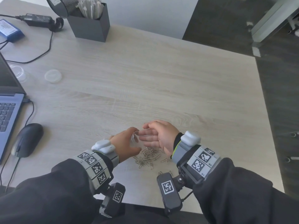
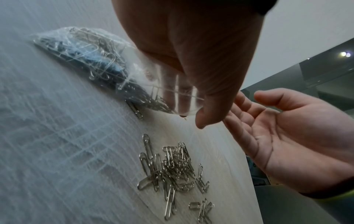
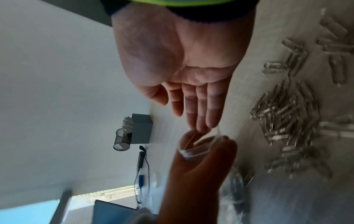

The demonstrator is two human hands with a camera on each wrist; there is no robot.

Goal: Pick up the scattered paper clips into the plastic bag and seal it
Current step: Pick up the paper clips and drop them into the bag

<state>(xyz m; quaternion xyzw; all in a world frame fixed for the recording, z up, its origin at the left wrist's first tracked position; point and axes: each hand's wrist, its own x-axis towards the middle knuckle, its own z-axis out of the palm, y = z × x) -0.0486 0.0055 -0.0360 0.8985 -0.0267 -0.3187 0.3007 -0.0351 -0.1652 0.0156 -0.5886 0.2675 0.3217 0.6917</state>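
Note:
A clear plastic bag (image 2: 91,60) with several paper clips inside lies partly on the wooden table. My left hand (image 1: 129,138) pinches its mouth (image 3: 197,145) and holds it open between thumb and fingers. My right hand (image 1: 150,136) is palm up with straight fingers, and its fingertips (image 3: 199,128) are at the bag's mouth; I see no clip in the palm (image 2: 287,136). A pile of loose silver paper clips (image 1: 148,157) lies on the table just in front of both wrists, also seen in the left wrist view (image 2: 172,171) and blurred in the right wrist view (image 3: 287,121).
A laptop (image 1: 8,101) and a black mouse (image 1: 27,139) sit at the left. A grey box of sticks (image 1: 90,25), a power adapter (image 1: 37,20) and a clear lid (image 1: 53,76) lie farther back. The table's right edge (image 1: 267,110) drops to a dark floor.

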